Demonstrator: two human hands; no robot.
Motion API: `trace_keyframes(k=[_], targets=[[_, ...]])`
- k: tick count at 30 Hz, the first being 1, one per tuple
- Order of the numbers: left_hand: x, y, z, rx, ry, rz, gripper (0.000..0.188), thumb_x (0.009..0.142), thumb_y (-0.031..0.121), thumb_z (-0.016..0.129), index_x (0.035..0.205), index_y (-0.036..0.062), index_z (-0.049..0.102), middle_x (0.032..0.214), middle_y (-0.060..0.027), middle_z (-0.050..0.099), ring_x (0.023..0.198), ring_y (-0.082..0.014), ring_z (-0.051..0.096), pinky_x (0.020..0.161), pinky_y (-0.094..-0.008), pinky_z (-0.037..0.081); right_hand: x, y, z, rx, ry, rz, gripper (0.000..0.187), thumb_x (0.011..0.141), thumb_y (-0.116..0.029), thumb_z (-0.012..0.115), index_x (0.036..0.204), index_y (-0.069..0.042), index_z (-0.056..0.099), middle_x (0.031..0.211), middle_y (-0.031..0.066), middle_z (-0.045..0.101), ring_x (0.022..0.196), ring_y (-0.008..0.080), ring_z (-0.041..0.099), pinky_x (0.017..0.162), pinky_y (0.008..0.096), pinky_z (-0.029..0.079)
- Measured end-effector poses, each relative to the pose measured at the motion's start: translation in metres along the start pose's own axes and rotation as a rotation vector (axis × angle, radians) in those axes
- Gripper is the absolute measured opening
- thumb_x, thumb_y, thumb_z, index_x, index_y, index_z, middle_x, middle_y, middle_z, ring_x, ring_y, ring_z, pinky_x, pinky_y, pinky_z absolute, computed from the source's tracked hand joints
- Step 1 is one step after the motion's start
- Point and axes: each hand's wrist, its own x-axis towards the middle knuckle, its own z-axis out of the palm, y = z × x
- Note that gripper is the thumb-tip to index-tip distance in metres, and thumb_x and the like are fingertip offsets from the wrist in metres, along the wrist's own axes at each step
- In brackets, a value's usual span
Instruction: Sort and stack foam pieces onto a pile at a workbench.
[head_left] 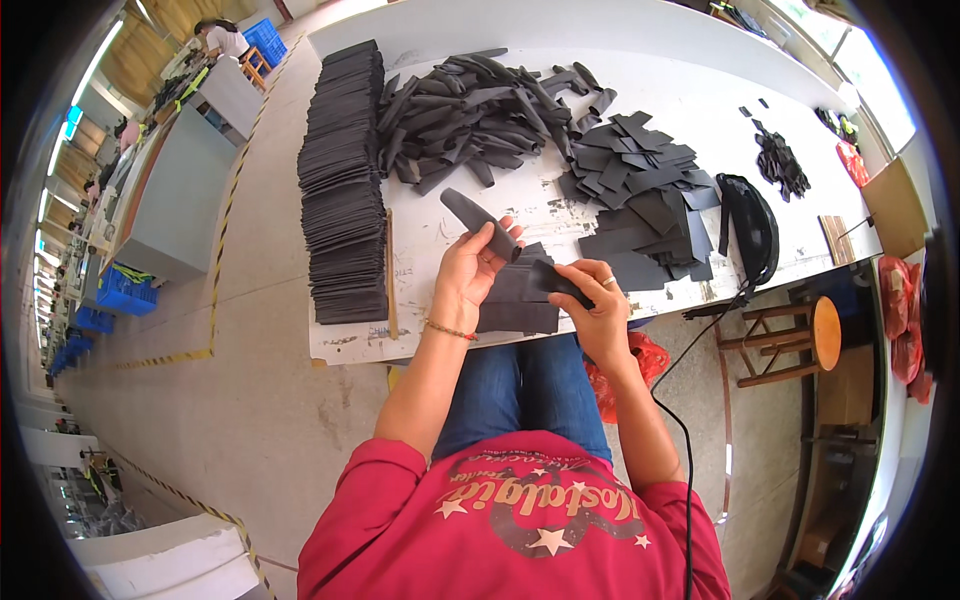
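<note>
curled black piece: in your left hand, above the front part of the table, slanting up and away to the left; your thumb and fingers grasp it near its lower end, palm turned up.

second black piece: in your right hand, pinched between thumb and fingers, bent, its left end near the left hand's fingers. the two pieces look apart.

under both hands: a flat black stack at the near edge of the white table, partly hidden by your hands.

left of that: a slim wooden strip, then a long, tightly packed row of black strips running away from you.

beyond your hands: a loose heap of curled pieces. to its right, a spread of flat pieces, overlapping at odd angles. farther right, a dark bundle near the table edge, and a small cluster of dark bits.

off the table: a wooden stool to the right; a red plastic bag below the edge, beside your right forearm. far upper left, another person bends at a bench, near a blue crate.
</note>
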Motion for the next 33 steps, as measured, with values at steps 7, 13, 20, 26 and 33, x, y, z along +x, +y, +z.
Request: trace_keyframes(k=[7,13,20,26,33], targets=[[-0.011,-0.004,0.015,0.019,-0.125,-0.06,0.029,0.1,0.01,0.046,0.118,-0.0124,0.048,0.128,-0.0241,0.055,0.118,-0.0372,0.056,0.101,-0.0519,0.049,0.011,-0.002,0.001,-0.198,0.068,-0.244,0.024,0.072,-0.006,0.076,0.096,-0.008,0.073,0.09,0.0025,0.06,0.086,0.0207,0.055,0.08,0.0339,0.039],[-0.02,-0.001,0.019,0.059,-0.239,-0.101,0.029,0.099,0.011,0.047,0.118,-0.0102,0.049,0.128,-0.0247,0.055,0.118,-0.0366,0.056,0.101,-0.0486,0.049,0.019,-0.005,-0.004,-0.331,0.122,-0.34,0.023,0.072,-0.01,0.076,0.094,-0.011,0.072,0.09,0.0003,0.059,0.083,0.021,0.056,0.079,0.0364,0.04],[-0.04,-0.008,0.035,0.123,-0.239,0.018,0.029,0.098,0.01,0.049,0.124,-0.0035,0.047,0.128,-0.0233,0.055,0.117,-0.036,0.057,0.101,-0.047,0.048,0.018,-0.01,0.001,-0.521,0.165,-0.436,0.034,0.071,-0.01,0.076,0.105,-0.008,0.068,0.096,0.0036,0.058,0.085,0.0245,0.056,0.08,0.0379,0.042],[-0.055,-0.017,0.05,0.101,-0.249,0.216,0.034,0.097,0.012,0.054,0.128,0.0022,0.045,0.128,-0.0221,0.056,0.117,-0.0351,0.057,0.101,-0.0442,0.046,0.011,-0.02,0.018,-0.318,0.147,-0.289,0.052,0.071,-0.008,0.078,0.121,-0.006,0.061,0.104,0.0132,0.056,0.095,0.0309,0.054,0.082,0.0411,0.044],[-0.045,-0.027,0.043,0.121,-0.382,0.231,0.023,0.098,0.022,0.055,0.105,0.0005,0.06,0.096,-0.0154,0.068,0.115,-0.0296,0.059,0.103,-0.0426,0.042,-0.004,-0.013,0.023,-0.253,0.069,-0.23,0.035,0.073,0.001,0.072,0.101,-0.001,0.051,0.105,0.0192,0.056,0.095,0.0396,0.055,0.079,0.0452,0.047]])
